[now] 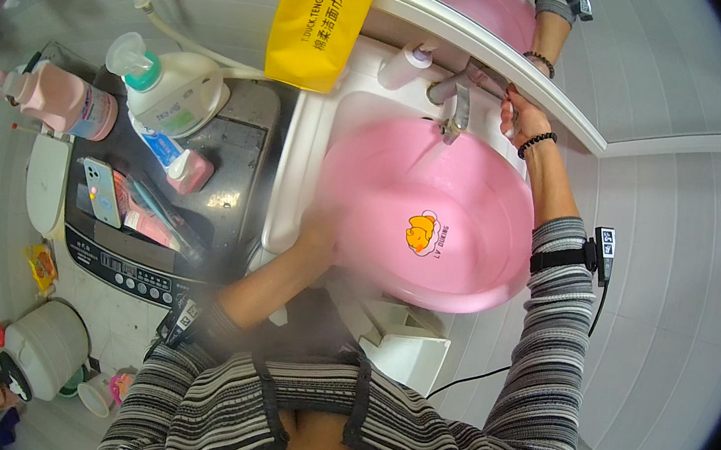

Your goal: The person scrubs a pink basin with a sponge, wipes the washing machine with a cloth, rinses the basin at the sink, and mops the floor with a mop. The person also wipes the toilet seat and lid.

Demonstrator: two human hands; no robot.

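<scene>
A pink plastic basin (480, 240) with a small cartoon print rests in the white washbasin (300, 170). Water runs into it from the metal faucet (459, 112). My left hand (327, 224) is at the basin's left rim, blurred by a hazy patch, so its fingers do not show clearly. My right hand (523, 120), with a dark beaded bracelet at the wrist, is raised beside the faucet near the mirror's lower edge. Its fingers are curled; whether they hold anything cannot be told.
A yellow face-towel pack (321, 24) hangs at the washbasin's back left, near a white bottle (405, 67). On the washing machine (238, 176) at left stand a large white jug (177, 94), a pink bottle (68, 101) and a phone (102, 192). A mirror frame (508, 64) borders the back.
</scene>
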